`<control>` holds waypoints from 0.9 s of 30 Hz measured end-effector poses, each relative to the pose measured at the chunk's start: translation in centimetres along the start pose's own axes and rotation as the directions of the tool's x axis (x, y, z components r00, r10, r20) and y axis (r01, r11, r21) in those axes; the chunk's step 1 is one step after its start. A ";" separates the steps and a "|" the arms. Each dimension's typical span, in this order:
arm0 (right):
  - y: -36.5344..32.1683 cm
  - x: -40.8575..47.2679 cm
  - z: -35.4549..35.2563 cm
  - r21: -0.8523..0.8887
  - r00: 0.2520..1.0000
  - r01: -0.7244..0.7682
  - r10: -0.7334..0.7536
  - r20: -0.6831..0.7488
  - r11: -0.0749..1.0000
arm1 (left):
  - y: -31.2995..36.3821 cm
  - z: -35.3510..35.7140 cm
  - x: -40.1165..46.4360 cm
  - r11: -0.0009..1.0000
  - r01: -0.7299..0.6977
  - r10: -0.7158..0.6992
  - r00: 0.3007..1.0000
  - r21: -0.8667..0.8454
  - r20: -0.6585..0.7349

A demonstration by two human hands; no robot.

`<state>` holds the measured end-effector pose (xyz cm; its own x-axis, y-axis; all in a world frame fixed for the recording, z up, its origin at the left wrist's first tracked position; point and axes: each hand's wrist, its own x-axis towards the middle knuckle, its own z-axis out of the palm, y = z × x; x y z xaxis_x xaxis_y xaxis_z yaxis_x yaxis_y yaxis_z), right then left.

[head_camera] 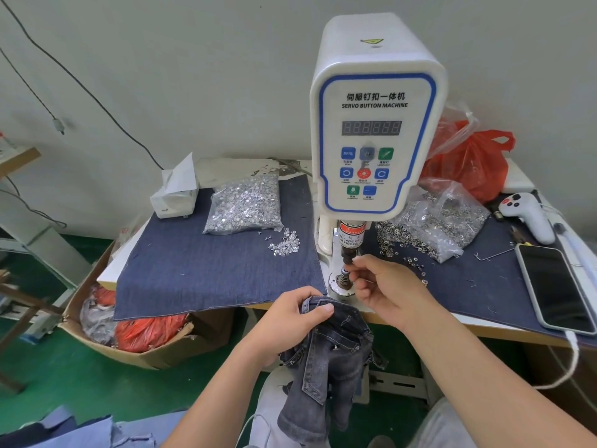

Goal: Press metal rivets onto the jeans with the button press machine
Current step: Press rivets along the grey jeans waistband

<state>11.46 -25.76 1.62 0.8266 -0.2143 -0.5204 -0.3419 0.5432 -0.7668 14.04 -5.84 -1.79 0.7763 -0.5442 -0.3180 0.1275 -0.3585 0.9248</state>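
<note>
Under the white button press machine, between the top punch and the bottom die, sat the fingertips of the right hand. Pinched together there, thumb and first finger curled in close — looked like loading a small rivet part onto the punch, though too tiny to see for sure. Could not tell if anything was really between the fingertips.

Down at the table edge, gripped the jeans with the left hand. Thumb lay over the top of the waistband, other fingers curled under the cloth. Most of the jeans hung down off the table toward the lap, well short of the die.

So, likely the loading step, before any pressing. No denim under the punch yet.

Next move would call for pulling the right fingers clear of the gap first — a squashed finger was the big danger here, as the red warning label said. Then lifting the jeans up and sliding the right spot flat over the die.

On the blue cloth to the left, lay a clear bag of silver rivet tacks, with a few loose ones beside it. On the right, lay another open bag of ring parts, plus a phone near the table edge.
</note>
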 end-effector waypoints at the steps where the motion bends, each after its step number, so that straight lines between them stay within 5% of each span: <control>1: 0.1 0.0 -0.1 -0.004 1.000 0.015 -0.015 0.006 1.000 | -0.1 0.0 0.0 1.000 0.001 -0.001 1.000 -0.003 0.002; 10: 0.7 -0.2 -0.3 -0.091 0.990 0.141 -0.142 -0.005 0.986 | -0.4 0.0 0.3 1.000 -0.019 0.019 1.000 0.007 0.000; 27: 0.6 -0.6 0.6 -0.003 0.997 0.075 -0.075 -0.010 0.997 | 0.4 0.6 -0.6 1.000 0.013 -0.012 0.999 0.007 -0.045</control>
<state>10.96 -24.81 1.67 0.8454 -0.2631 -0.4649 -0.2799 0.5231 -0.8050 13.26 -6.09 -1.37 0.8016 -0.5052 -0.3197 0.1332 -0.3704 0.9193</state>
